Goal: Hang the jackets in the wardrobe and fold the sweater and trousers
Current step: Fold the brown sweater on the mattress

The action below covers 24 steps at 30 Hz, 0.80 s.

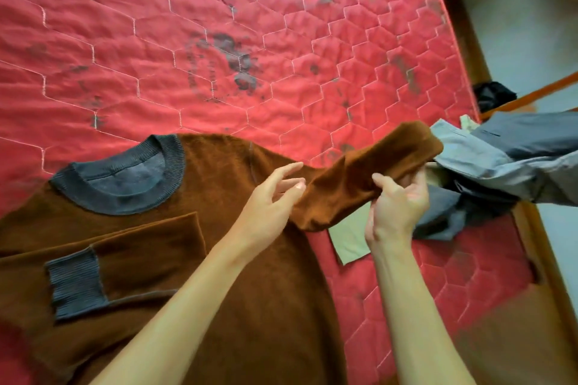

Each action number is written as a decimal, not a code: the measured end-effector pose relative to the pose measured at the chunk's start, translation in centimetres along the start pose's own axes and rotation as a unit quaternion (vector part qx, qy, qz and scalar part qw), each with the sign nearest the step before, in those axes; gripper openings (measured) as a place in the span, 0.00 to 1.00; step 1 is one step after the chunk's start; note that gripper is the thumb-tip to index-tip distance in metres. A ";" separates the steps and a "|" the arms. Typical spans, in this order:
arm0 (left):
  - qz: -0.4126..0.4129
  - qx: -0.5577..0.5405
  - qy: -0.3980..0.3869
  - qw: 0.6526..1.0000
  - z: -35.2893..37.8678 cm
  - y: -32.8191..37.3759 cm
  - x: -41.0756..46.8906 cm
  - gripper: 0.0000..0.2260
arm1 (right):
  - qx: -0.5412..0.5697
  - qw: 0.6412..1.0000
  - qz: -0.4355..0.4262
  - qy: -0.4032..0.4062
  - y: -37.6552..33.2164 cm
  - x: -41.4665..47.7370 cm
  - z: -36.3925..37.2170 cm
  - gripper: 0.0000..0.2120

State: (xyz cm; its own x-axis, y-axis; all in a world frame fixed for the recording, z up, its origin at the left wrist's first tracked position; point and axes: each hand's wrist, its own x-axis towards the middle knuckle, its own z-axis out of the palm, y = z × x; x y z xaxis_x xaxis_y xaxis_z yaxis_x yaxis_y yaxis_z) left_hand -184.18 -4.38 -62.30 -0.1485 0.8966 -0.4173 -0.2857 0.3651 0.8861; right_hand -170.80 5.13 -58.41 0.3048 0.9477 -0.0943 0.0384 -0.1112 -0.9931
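Head view: folding the sweater [225, 275], right hand [397, 201] grips its sleeve [359, 172], left hand [269, 200] spread beside. Sleeve probably goes across the chest next.

Red quilted mattress [219, 40], hexagon stitching, dark stains, wooden bed frame [459, 25] down its right side. Lying on it — a brown sweater [244, 291] spread flat, crumpled grey garments [488, 166] at the right edge, a beige cloth [350, 244] between them.

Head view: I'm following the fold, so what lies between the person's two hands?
The sweater's brown sleeve, lifted off the mattress: the right hand grips it, the left hand is at its shoulder end. The head view shows it.
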 end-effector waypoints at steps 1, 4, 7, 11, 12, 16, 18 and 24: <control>0.013 -0.020 -0.011 1.000 0.4 0.7 -0.5 0.18 | -0.026 1.000 -0.012 -0.011 -0.4 -1.3 0.0 0.27; 0.039 -0.116 -0.053 0.991 0.5 3.0 -1.6 0.21 | -0.121 0.986 -0.075 -0.081 0.1 -5.6 0.1 0.29; 0.019 -0.198 -0.029 0.980 0.6 3.4 -3.7 0.24 | -0.194 0.945 -0.174 -0.198 0.9 -10.2 1.3 0.23; -0.080 -0.087 0.214 0.970 -2.1 1.3 -5.6 0.18 | -0.234 0.879 -0.232 -0.345 4.0 -15.3 4.2 0.23; -0.058 -0.226 0.190 0.954 -2.8 0.7 -6.4 0.18 | -0.240 0.869 -0.229 -0.366 5.0 -16.5 4.8 0.23; -0.054 -0.135 0.372 0.917 -12.0 -4.7 -8.6 0.04 | -0.295 0.809 -0.236 -0.451 9.9 -21.9 7.0 0.21; -0.093 -0.159 0.402 0.897 -14.9 -8.3 -10.0 0.04 | -0.330 0.769 -0.233 -0.495 12.2 -24.2 7.8 0.25; -0.180 -0.379 0.492 0.763 -22.4 -15.8 -14.6 0.17 | -0.481 0.685 -0.198 -0.511 19.3 -25.9 6.3 0.21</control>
State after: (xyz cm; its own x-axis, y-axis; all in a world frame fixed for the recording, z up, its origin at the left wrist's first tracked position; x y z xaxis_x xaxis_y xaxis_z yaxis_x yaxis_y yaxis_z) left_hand -198.75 -28.90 -74.70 -0.4633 0.0142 -0.8861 -0.8857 -0.0400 0.4625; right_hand -183.97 -19.62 -75.56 -0.7159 0.6210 -0.3191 0.6845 0.5342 -0.4961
